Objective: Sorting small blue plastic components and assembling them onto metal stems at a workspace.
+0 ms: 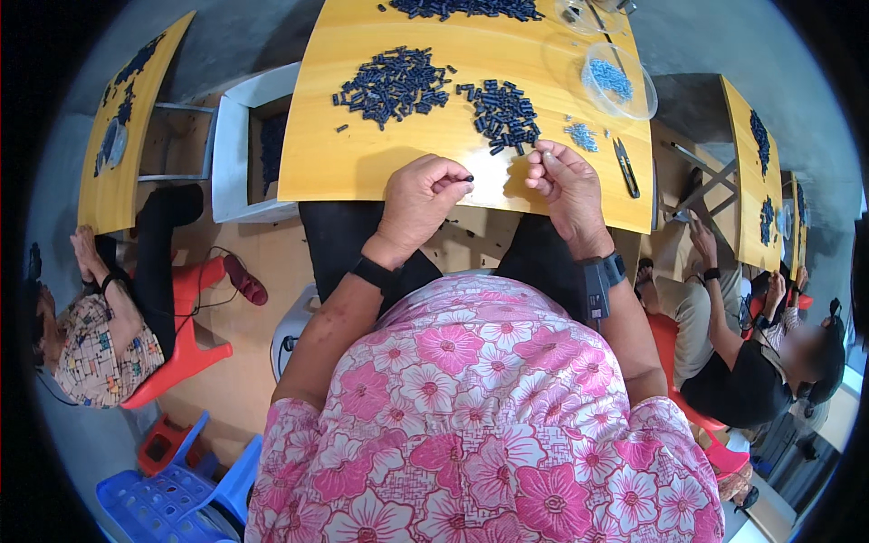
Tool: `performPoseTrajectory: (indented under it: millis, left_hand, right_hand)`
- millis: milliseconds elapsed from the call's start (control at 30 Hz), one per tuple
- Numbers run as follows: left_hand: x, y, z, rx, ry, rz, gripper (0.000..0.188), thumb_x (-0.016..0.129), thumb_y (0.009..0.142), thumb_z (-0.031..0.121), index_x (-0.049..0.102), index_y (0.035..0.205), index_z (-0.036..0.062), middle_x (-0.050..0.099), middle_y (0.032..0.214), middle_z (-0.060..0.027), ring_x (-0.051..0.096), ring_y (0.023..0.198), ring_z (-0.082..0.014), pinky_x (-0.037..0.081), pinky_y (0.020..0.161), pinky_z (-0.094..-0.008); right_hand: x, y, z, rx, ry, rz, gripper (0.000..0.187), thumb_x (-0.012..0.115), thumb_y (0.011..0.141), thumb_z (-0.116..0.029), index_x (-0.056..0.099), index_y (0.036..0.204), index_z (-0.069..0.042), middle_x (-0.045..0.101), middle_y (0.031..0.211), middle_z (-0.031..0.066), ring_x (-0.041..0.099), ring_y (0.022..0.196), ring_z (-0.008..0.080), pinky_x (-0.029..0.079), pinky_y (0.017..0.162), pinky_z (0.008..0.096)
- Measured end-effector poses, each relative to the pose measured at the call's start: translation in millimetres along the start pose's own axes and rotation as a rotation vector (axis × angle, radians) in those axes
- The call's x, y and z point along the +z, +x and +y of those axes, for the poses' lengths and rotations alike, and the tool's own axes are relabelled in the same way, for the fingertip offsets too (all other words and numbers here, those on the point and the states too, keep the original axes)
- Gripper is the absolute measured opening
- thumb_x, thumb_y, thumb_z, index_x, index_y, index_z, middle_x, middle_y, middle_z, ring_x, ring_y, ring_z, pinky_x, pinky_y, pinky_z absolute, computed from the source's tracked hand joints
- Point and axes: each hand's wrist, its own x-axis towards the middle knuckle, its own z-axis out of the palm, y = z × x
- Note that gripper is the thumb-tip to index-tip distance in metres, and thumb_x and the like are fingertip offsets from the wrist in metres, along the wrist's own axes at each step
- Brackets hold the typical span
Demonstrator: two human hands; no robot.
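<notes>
The left hand (418, 201) held a small black piece (469, 178) pinched between thumb and forefinger, just above the near edge of the yellow wood-grain table (312, 163), around the middle of that edge. The right hand (572, 188), over the same edge but nearer the right corner, had its thumb and fingertips drawn narrowly together; I could not tell whether anything lay between them.

Beyond the hands, a compact pile of short black cylindrical pieces (504, 113) reached almost to the right fingertips. A broader black pile (394, 86) lay toward the left edge, and a third black pile (462, 7) ran along the far edge. Wood surface showed in a wide band from the broader pile down to the near left corner, and narrowly between the two nearer piles.

Room was tighter on the right: a little cluster of pale blue pieces (582, 138) lay beside black-handled snips (626, 169), close to the right edge, with a clear plastic tub (644, 98) holding more blue pieces farther back.
</notes>
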Motion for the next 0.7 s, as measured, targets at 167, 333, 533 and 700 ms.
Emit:
performPoseTrajectory:
  millis: [167,333,533,700]
  left_hand:
    - [-1.8,-0.2,0.8,0.004,0.031,-0.001,0.009,0.072,0.081,0.003,0.068,0.088,0.0003,0.064,0.081,-0.0031,0.060,0.071,-0.0081,0.049,0.066,-0.0218]
    - [-2.8,-0.1,2.6,0.008,0.045,-0.011,0.009,0.071,0.081,0.004,0.068,0.088,0.0002,0.064,0.081,-0.0034,0.060,0.070,-0.0080,0.049,0.066,-0.0217]
    - [-3.4,0.2,0.4,0.000,0.071,-0.013,0.008,0.071,0.081,0.003,0.068,0.088,-0.0003,0.064,0.082,-0.0043,0.062,0.070,-0.0085,0.051,0.066,-0.0224]
    - [-3.5,-0.2,-2.3,0.002,0.024,-0.007,0.008,0.070,0.081,0.003,0.068,0.088,-0.0010,0.065,0.082,-0.0042,0.062,0.071,-0.0085,0.051,0.066,-0.0221]
  right_hand:
    - [9.7,0.9,0.9,0.015,-0.055,-0.081,0.018,0.058,0.094,-0.007,0.060,0.110,0.000,0.066,0.090,0.0077,0.064,0.074,0.0144,0.055,0.068,0.0264]
    - [23.4,-4.8,5.2,0.019,-0.178,-0.084,0.015,0.060,0.092,-0.007,0.064,0.105,-0.001,0.066,0.083,0.0042,0.060,0.070,0.0105,0.051,0.065,0.0229]
    - [38.4,-9.7,17.6,0.116,-0.155,-0.135,0.013,0.063,0.088,-0.002,0.067,0.101,0.000,0.066,0.081,0.0042,0.057,0.065,0.0106,0.047,0.061,0.0245]
    - [44.8,-10.2,24.2,0.132,-0.128,-0.163,0.012,0.062,0.089,-0.001,0.067,0.100,0.002,0.065,0.078,0.0058,0.057,0.065,0.0118,0.047,0.060,0.0248]
